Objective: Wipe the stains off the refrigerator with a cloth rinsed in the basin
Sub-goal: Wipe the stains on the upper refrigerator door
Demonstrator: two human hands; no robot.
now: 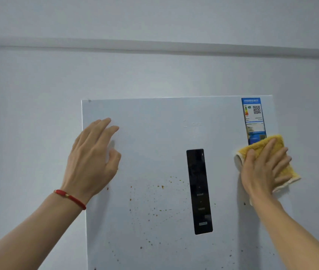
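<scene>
The white refrigerator door [154, 133] fills the middle of the view. Small orange-brown stains [154, 201] are spattered across its centre and lower part. My right hand [265, 168] presses a yellow cloth [271, 143] flat against the door near its right edge, just below a blue energy label [253, 117]. My left hand [94, 156] is near the door's upper left edge with relaxed, straight fingers and holds nothing; whether it touches the door is unclear. The basin is out of view.
A black vertical control panel [199, 191] is set into the door between the stains and the cloth. A pale wall [28, 114] with a horizontal moulding [154, 46] stands behind the refrigerator.
</scene>
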